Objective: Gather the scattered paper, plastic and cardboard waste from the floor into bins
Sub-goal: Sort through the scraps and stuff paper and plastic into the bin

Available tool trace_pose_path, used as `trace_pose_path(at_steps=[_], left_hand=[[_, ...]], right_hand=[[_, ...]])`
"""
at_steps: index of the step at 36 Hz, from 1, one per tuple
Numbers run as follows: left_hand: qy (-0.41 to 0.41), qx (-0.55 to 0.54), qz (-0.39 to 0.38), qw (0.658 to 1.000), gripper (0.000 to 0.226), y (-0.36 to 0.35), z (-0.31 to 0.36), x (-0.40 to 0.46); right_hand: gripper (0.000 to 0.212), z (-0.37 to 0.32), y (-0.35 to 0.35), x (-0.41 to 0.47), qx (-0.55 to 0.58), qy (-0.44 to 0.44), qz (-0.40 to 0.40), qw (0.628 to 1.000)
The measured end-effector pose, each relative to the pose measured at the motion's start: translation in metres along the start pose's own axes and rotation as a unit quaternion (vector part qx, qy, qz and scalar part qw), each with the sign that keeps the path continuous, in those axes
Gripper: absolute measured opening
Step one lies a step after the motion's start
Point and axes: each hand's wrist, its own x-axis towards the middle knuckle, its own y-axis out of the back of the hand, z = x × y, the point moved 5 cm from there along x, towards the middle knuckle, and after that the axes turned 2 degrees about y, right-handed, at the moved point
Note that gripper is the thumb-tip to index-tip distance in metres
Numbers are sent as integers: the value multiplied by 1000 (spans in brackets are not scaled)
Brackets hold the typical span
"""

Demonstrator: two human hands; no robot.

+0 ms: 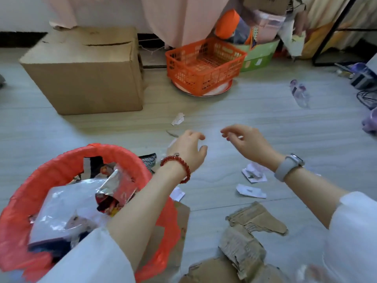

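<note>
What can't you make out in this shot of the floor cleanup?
- Head view: the clear bottle is motion-blurred, so its label is unreadable.
- The paper scraps carry print too small to read.
- The left forearm crosses the red bin and hides part of its contents.
- The torn cardboard is cut off by the bottom edge.
- The left hand hides the floor beneath it.
</note>
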Motion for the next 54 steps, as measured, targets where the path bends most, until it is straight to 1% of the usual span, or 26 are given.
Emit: trace_pose_path(at_steps=[5, 8, 10, 14, 16, 18, 21, 24, 26, 28, 30, 32, 34, 36, 37, 39, 41, 42, 44, 45, 46, 47, 48, 50, 52, 54], left_hand=[[12, -19, -108, 994, 34, -109, 49, 23], [37, -7, -174, 984, 35, -178, 63, 27], [60, 0, -208, 976, 37, -219, 65, 28], [131, 15, -215, 968, 44, -286, 59, 31], [164, 25, -203, 965, 49, -308, 57, 33], [180, 48, -193, 963, 52, -322, 55, 35], [182, 82, -177, 964, 45, -335, 50, 32], [198, 78, -145, 966, 35, -341, 44, 27], [197, 89, -135, 967, 29, -342, 41, 25], [176, 122, -124, 969, 21, -340, 41, 27], [155, 148, -85, 973, 14, -333, 44, 29], [121, 146, -28, 981, 22, -324, 49, 32], [90, 128, 27, 987, 31, -316, 57, 41], [67, 103, 56, 991, 28, -313, 64, 56], [57, 94, 61, 992, 24, -312, 66, 65], [27, 89, 47, 995, 22, -316, 72, 81], [4, 88, 6, 996, 26, -327, 73, 95], [-1, 88, -22, 996, 24, -334, 72, 100], [5, 103, -93, 990, 16, -349, 73, 109], [15, 114, -131, 985, 10, -358, 72, 109], [22, 135, -160, 978, 13, -366, 71, 108], [27, 156, -182, 970, 24, -373, 68, 105], [26, 168, -190, 967, 32, -378, 66, 103], [4, 174, -186, 967, 37, -381, 64, 98], [-21, 200, -162, 966, 41, -379, 64, 98], [-33, 204, -128, 970, 44, -372, 68, 97]], right_hand=[[27, 139, 40, -46, 20, -136, 29, 990], [26, 219, 56, -85, 33, -217, 55, 974], [25, 264, 65, -113, 13, -272, 80, 959], [26, 340, 68, -157, -35, -358, 72, 930], [26, 368, 63, -168, -61, -367, 53, 927], [34, 387, 51, -170, -85, -350, 8, 933], [45, 396, 30, -168, -103, -311, -64, 943], [29, 398, 14, -165, -118, -265, -112, 951], [19, 400, 9, -164, -121, -241, -114, 956], [18, 401, 7, -161, -105, -210, -104, 966], [19, 398, 10, -153, -67, -169, -74, 981], [22, 390, 25, -140, -36, -115, 4, 993], [25, 388, 48, -123, -36, -79, 98, 991], [28, 391, 70, -104, -52, -78, 168, 981], [31, 394, 76, -96, -56, -89, 185, 977], [41, 402, 78, -83, -66, -123, 184, 973], [46, 409, 71, -74, -101, -171, 157, 967], [45, 413, 65, -71, -114, -203, 122, 965], [42, 425, 45, -70, -111, -272, 0, 956], [45, 431, 34, -73, -117, -287, -62, 949], [50, 434, 25, -77, -135, -286, -108, 942], [56, 437, 19, -81, -159, -278, -136, 938], [61, 439, 14, -84, -183, -268, -149, 934], [64, 440, 11, -87, -210, -260, -148, 931], [60, 438, 10, -86, -219, -254, -114, 935], [52, 432, 12, -87, -223, -240, -47, 944]])
